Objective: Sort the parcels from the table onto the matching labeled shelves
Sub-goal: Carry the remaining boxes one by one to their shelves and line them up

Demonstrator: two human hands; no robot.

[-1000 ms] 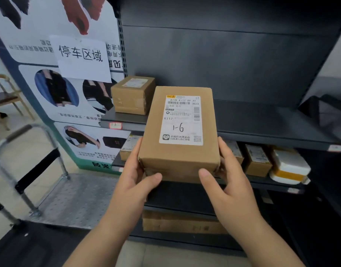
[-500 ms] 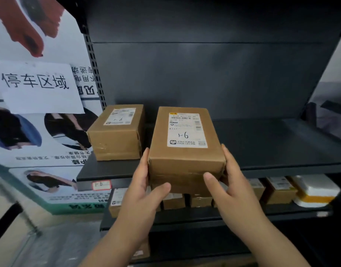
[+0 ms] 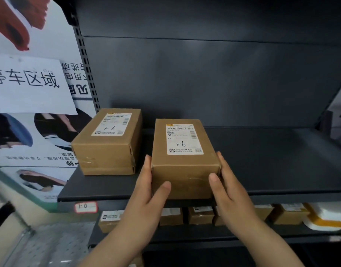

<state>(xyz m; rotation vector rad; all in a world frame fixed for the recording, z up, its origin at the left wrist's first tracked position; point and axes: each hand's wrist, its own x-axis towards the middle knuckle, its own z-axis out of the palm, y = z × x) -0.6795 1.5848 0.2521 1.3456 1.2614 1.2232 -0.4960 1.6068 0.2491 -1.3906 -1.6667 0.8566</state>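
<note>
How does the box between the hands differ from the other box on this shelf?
The held box is gripped by the left hand and right hand; the other box stands free. The held box sits at the shelf front, the other box farther back and turned askew. Both are brown cardboard with white labels.

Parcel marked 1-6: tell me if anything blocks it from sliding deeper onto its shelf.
Nothing visible does. The left hand and right hand hold the parcel at the front edge of the shelf; the other parcel sits apart on its left.
</note>
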